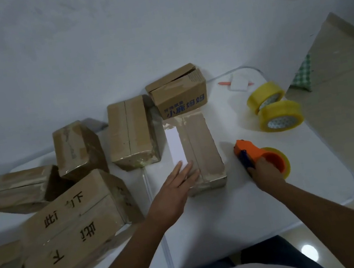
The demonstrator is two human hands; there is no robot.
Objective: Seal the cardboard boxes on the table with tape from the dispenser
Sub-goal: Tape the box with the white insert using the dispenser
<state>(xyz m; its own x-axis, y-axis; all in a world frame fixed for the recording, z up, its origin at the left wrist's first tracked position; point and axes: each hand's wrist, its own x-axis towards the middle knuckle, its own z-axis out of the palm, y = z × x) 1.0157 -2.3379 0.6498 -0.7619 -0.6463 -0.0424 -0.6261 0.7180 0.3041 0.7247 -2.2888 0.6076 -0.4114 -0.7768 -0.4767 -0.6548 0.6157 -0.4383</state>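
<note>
A long cardboard box lies in the middle of the white table. My left hand rests flat on its near left corner, fingers straight. Just right of that box, my right hand grips an orange tape dispenser loaded with a yellowish tape roll; the dispenser stands on the table, apart from the box. A box with blue print stands behind the long one, its top flaps slightly lifted.
Several more cardboard boxes crowd the left: a large one with black characters, one behind it, one centre-left, one far left. Two spare yellow tape rolls sit at the back right, near a white pad.
</note>
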